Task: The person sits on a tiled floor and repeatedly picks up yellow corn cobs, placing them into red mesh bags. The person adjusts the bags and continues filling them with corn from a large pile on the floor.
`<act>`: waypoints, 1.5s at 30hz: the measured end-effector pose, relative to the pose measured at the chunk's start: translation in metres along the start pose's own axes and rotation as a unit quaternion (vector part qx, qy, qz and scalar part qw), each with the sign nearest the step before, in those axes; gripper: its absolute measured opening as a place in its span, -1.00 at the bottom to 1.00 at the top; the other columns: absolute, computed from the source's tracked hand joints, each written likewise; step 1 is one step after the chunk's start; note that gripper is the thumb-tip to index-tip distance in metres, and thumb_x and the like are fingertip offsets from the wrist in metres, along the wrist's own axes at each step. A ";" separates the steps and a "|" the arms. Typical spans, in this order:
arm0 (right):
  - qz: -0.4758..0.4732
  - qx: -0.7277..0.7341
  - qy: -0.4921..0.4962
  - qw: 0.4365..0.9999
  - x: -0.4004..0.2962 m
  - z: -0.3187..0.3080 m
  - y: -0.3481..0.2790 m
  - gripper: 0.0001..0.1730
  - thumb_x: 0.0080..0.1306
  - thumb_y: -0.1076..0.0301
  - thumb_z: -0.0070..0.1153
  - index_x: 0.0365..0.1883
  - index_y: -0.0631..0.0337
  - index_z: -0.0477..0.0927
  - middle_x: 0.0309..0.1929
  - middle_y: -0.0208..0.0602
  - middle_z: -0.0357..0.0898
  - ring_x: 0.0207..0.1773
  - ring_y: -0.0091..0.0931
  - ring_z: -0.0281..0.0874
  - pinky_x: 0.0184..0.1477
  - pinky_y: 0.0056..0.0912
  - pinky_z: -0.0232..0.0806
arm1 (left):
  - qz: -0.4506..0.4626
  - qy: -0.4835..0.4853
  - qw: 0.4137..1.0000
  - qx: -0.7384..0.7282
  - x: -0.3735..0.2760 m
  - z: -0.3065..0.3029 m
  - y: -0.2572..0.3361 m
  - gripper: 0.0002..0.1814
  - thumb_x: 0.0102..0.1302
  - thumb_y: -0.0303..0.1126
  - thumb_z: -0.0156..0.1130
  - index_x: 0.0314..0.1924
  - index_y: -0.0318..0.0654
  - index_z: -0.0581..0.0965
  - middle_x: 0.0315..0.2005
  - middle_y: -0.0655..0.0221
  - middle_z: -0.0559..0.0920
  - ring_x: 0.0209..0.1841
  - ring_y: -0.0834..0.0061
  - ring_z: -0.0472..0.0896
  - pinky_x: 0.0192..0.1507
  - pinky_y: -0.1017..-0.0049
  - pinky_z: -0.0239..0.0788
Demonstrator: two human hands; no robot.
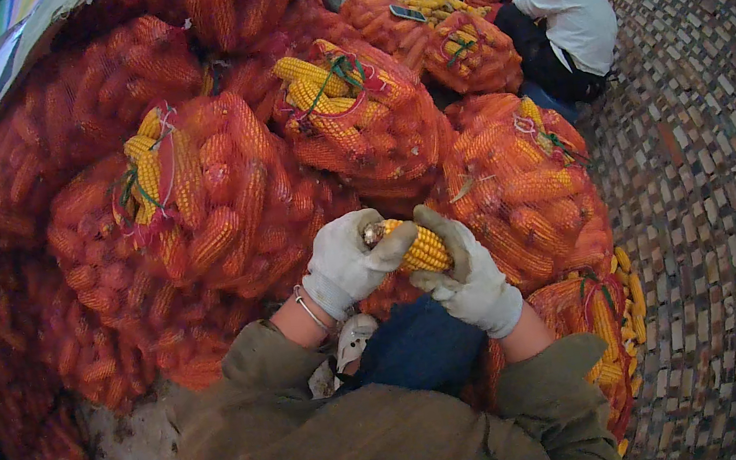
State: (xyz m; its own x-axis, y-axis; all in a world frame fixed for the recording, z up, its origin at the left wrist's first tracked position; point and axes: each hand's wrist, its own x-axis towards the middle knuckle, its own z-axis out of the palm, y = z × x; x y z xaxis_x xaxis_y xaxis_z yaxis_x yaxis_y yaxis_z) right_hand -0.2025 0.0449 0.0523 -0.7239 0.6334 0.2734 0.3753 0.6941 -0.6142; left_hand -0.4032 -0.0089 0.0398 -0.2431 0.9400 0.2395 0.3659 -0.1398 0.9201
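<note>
A short ear of yellow maize (426, 250) is held between both of my hands, tilted, its pale butt end towards the left. My left hand (351, 257), in a white work glove with a soiled thumb, grips that butt end. Around the other end curl the gloved fingers of my right hand (469, 272). Just beyond the hands sits a tied red mesh sack of maize (369, 138), with bare ears poking from its mouth. Another full mesh sack (223, 201) stands to the left, and a third sack (518, 195) to the right.
More filled mesh sacks (74, 95) are heaped at the left and back. A phone (408, 13) lies on a sack. Loose ears (632, 299) rest on the brick paving (701, 239) at right. A person in a white top (575, 24) crouches at the far right.
</note>
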 end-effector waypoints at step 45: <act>0.347 -0.141 0.318 0.871 -0.297 -0.116 -0.021 -0.42 0.40 0.06 0.19 0.22 0.30 0.50 0.10 0.07 0.61 0.17 -0.04 0.56 0.21 -0.13 0.41 | 0.408 -0.384 0.818 0.133 -0.045 0.207 0.108 -0.87 0.14 -0.42 0.24 -0.29 -0.24 0.62 -0.52 0.15 0.60 -0.42 0.07 0.63 -0.37 0.15 0.44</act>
State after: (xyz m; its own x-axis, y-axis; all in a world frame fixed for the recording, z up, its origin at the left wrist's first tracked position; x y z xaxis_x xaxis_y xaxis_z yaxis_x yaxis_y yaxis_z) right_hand 0.0719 -0.1178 0.0699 0.1668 0.9332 0.3182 0.7868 0.0686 -0.6134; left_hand -0.1674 -0.0020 0.0640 0.7772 0.5009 0.3808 0.3330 -0.8410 0.4265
